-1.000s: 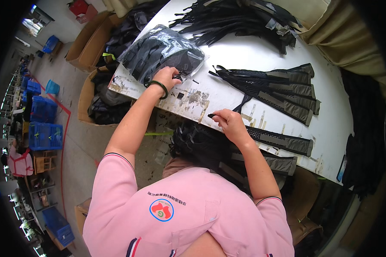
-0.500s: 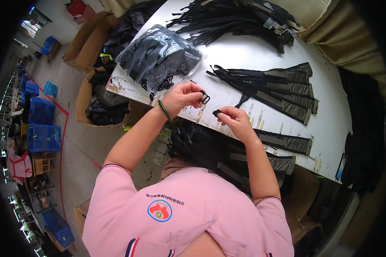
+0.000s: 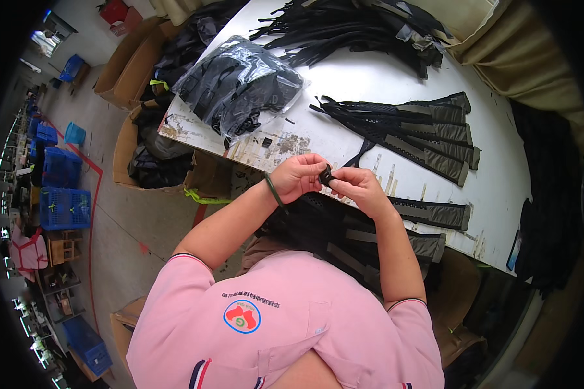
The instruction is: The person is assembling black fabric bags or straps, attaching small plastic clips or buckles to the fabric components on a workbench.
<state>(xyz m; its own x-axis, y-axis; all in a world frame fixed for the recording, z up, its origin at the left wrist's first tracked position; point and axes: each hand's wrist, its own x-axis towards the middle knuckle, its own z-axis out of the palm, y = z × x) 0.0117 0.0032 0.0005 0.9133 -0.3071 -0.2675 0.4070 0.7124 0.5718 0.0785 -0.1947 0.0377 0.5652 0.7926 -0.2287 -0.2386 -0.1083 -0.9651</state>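
I see a white surface (image 3: 396,78), stained along its near edge. A clear plastic bag (image 3: 240,84) stuffed with black parts lies at its left corner. A heap of black straps (image 3: 350,26) covers the far end, and a row of black and grey padded pieces (image 3: 428,129) lies fanned out to the right. Below the surface on the left stand open cardboard boxes (image 3: 133,146) of dark material. Farther left, blue crates (image 3: 61,207) sit stacked on the grey floor (image 3: 130,220).
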